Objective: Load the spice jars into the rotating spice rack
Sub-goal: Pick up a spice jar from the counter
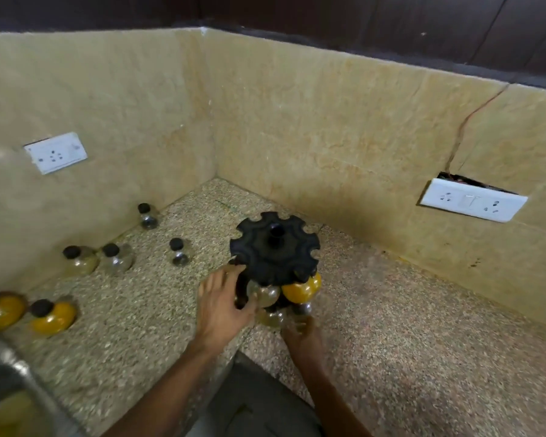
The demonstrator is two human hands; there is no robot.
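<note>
At table centre, the spice rack [275, 247] stands upright, a few jars already hanging on its near side. My left hand [223, 305] braces the rack's 8 o'clock edge, fingers spread, holding nothing. My right hand [303, 334] sits at 6 o'clock, its grip on a clear jar [273, 316] likely but blurred. Loose jars [117, 258] lie toward 9 o'clock, nearer my left hand.

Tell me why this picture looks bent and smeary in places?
Head view: the wide lens bows the walls and counter edges; the sink and the jars at the left edge smear with motion blur, as do both hands at the rack. Light is soft, with a dim shadow behind the rack.
</note>
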